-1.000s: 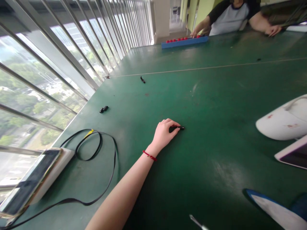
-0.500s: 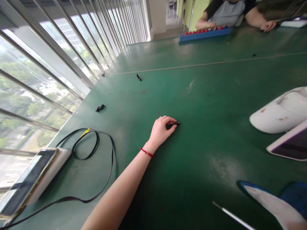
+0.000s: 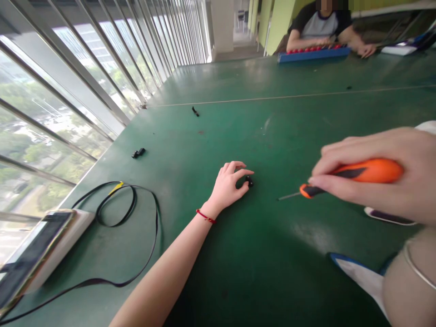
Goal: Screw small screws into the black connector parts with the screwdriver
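Head view, items as I see them: one green table, its left edge running along a metal railing, a pale seam crossing the far part. One left hand, red bracelet at the wrist, fingers curved, thumb and forefinger slightly apart at a small black part on the table; whether they pinch it I cannot tell. One right hand, fingers closed round the orange-and-black handle of a screwdriver, shaft pointing left toward the black part, tip well apart from it; green surface spans the gap. One yellow tag on a looped black cable, any lettering too small to read. One phone leaning on a white block, near the left edge. Two black pieces: one near that edge, one just short of the seam. One blue tray with red pieces, at the far edge before a seated co-worker. One white, blue-edged object, lower right, partly behind the right forearm.
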`<action>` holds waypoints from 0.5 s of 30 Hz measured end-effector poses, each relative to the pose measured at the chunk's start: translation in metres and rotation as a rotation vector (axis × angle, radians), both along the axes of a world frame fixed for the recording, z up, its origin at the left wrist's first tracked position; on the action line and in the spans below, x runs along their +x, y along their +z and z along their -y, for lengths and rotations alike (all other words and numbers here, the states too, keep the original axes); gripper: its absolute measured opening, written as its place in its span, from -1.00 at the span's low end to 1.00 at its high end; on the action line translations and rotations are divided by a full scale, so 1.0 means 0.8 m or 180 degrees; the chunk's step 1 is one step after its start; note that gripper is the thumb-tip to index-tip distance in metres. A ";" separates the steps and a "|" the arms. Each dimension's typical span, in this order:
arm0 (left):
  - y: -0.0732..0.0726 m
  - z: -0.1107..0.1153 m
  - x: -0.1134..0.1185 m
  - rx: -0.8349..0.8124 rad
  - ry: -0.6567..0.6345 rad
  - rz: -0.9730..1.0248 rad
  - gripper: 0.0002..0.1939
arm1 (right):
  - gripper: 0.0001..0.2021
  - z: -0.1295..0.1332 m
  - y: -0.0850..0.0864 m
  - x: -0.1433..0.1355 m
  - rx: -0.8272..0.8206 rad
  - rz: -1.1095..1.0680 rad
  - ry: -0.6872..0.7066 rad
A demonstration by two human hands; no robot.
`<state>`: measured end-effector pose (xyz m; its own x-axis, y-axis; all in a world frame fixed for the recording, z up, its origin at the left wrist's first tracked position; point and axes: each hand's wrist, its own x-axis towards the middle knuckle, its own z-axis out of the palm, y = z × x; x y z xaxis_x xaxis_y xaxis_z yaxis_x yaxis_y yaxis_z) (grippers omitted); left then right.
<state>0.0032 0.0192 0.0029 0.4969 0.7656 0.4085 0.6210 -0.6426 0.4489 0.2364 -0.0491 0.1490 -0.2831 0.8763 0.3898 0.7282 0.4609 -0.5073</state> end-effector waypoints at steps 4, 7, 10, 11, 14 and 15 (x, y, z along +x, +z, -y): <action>-0.002 -0.003 0.000 -0.0079 -0.0161 -0.0038 -0.83 | -0.82 -0.034 0.009 -0.036 -0.0129 -0.0056 -0.0272; -0.003 -0.004 0.001 -0.0127 -0.0106 0.0026 -0.89 | -0.79 -0.045 -0.018 -0.044 -0.0020 -0.0153 -0.0431; -0.002 -0.004 0.001 -0.0179 0.0010 0.0047 -0.89 | -0.77 -0.053 -0.033 -0.048 0.0022 -0.0225 -0.0454; -0.001 -0.004 0.001 -0.0197 0.0037 0.0042 -0.89 | -0.77 -0.055 -0.035 -0.049 0.0025 -0.0246 -0.0447; -0.001 -0.003 0.001 -0.0218 0.0091 0.0025 -0.88 | -0.78 -0.060 -0.039 -0.052 0.0023 -0.0259 -0.0414; 0.000 -0.003 0.001 -0.0222 0.0103 0.0016 -0.88 | -0.78 -0.062 -0.041 -0.053 0.0020 -0.0259 -0.0412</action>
